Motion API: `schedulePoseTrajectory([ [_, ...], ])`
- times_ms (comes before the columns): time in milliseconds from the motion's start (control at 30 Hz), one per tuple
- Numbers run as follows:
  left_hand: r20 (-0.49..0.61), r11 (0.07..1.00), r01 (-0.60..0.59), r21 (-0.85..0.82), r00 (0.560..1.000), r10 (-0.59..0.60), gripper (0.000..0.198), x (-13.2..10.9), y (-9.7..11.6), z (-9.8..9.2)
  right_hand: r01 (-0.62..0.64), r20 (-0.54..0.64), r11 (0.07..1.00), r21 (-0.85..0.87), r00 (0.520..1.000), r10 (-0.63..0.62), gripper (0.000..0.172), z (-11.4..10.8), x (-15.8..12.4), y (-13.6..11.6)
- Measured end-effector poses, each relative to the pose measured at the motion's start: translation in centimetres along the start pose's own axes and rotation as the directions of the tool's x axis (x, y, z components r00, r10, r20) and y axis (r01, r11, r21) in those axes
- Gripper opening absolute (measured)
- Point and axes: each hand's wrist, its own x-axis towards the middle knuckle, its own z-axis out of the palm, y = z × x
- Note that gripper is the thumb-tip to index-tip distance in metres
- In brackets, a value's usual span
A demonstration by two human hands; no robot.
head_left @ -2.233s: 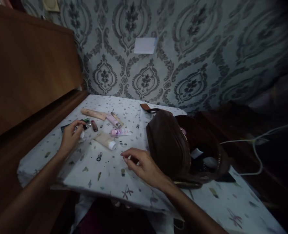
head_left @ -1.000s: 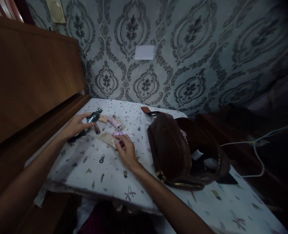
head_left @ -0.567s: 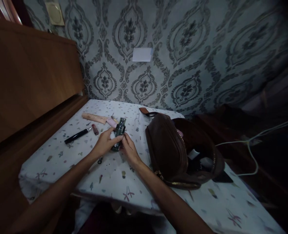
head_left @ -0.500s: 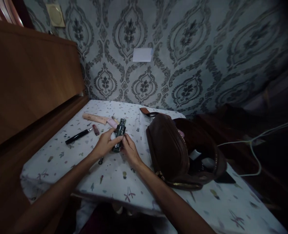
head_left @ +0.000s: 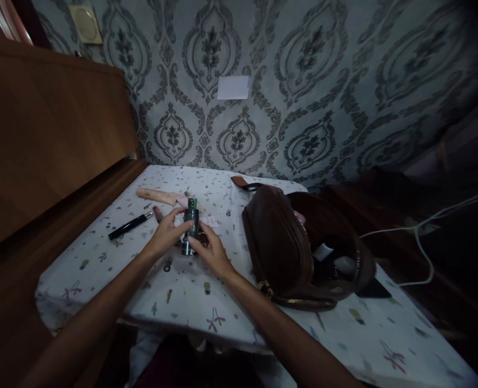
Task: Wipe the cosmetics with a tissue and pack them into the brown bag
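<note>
A small dark green bottle (head_left: 191,215) stands nearly upright between my hands, above the cloth-covered table. My left hand (head_left: 168,233) grips it from the left, thumb across its front. From the right, my right hand (head_left: 213,251) holds its lower part with thumb and fingers. Just behind the bottle lie a peach-coloured tube (head_left: 157,195) and a pinkish item (head_left: 182,200), partly covered. A black tube with a silvery end (head_left: 130,225) and a small reddish-brown tube (head_left: 157,213) lie left of my left hand. Something white shows behind my fingers, too hidden to name.
An open brown leather bag (head_left: 277,242) sits to the right, a few items inside and its strap toward the wall. A dark flat object (head_left: 374,289) lies beside it. A wooden cabinet (head_left: 53,118) borders the table's left; a white cable (head_left: 422,253) hangs at right.
The bottle has turned from a rightward tilt to nearly upright and moved slightly left. My right thumb now lies across its lower front. A white printed piece shows behind it.
</note>
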Motion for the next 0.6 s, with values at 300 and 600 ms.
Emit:
schedulePoseTrajectory([
  [300, 0.012, 0.755, 0.083, 0.650, 0.993, -0.119, 0.058, 0.8, -1.8, -6.3, 0.046, 0.069, 0.985, -0.164, 0.997, -0.035, 0.037, 0.2, -0.3, 0.1],
  [600, -0.029, 0.519, 0.082, 0.851, 0.994, -0.109, 0.043, 6.1, -2.4, -9.0, 0.077, 0.095, 0.983, -0.166, 0.994, -0.062, 0.028, 0.4, -0.3, 1.0],
])
